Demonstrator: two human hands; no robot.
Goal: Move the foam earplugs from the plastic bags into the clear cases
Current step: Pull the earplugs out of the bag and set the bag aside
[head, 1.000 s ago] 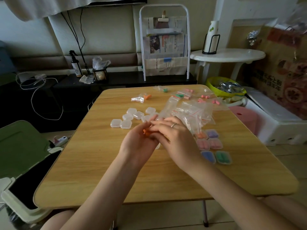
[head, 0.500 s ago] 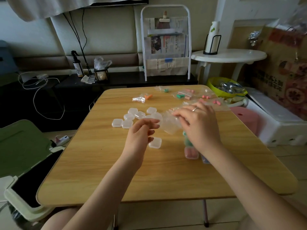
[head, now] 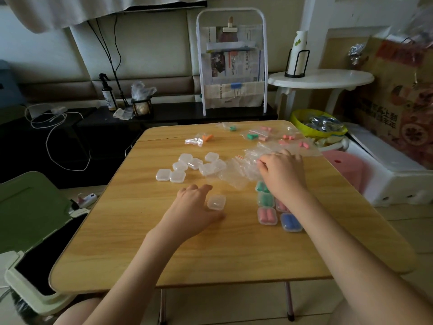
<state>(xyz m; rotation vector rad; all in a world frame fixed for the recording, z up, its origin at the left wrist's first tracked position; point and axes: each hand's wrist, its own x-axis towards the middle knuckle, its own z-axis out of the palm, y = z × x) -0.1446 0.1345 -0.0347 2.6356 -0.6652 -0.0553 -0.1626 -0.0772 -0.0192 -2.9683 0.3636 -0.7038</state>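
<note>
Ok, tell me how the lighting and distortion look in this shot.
Head view: dim, soft light with no hard shadows on the table; wide-angle bend curves the magazine rack and room edges; the plastic bags under the right hand show faint glare; left side dark.

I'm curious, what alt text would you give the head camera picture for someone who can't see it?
Two bare hands work over a wooden table: the left hand rests beside a single clear case, the right hand lies on a pile of plastic bags. Empty cases sit behind, filled cases of coloured earplugs near the right wrist.
</note>
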